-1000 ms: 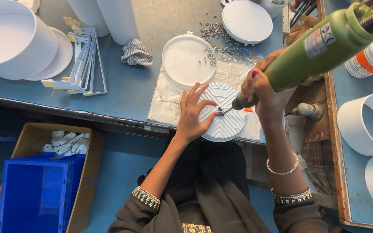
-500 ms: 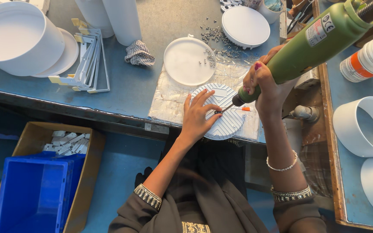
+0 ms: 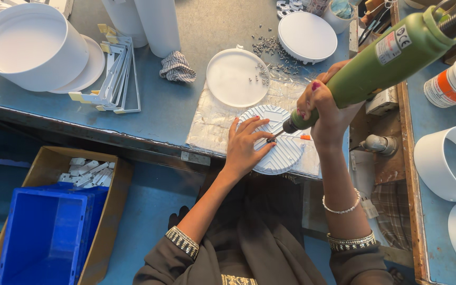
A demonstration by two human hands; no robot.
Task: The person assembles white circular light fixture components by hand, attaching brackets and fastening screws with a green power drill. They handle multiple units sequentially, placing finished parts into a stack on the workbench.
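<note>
The right hand (image 3: 325, 103) is clenched around the lower end of a green power screwdriver (image 3: 376, 66), which slants down from the upper right so that its bit meets a round white ribbed plate (image 3: 283, 153). The left hand (image 3: 246, 145) lies open and flat on the same plate, fingers spread, pressing it down just beside the bit; it grasps nothing. The plate sits at the near edge of the blue worktop (image 3: 170, 105) on a sheet of clear crinkled plastic (image 3: 212, 124).

Judging by this, a screw is being driven into the plate, with the tip close to the left fingertips. A sound next move would call for keeping the tool upright on the screw head, holding the plate steady, and keeping the fingers clear of the bit.

Just beyond the plate lies a white round lid (image 3: 237, 77) with a few small screws in it, and loose screws (image 3: 273, 50) are scattered behind it beside a second white disc (image 3: 307, 36). Farther left are a crumpled striped cloth (image 3: 177, 67), a stack of white metal brackets (image 3: 117, 74) and a large white ring (image 3: 27, 45). Below the worktop a blue crate (image 3: 43, 232) stands in a cardboard box (image 3: 54, 161).
</note>
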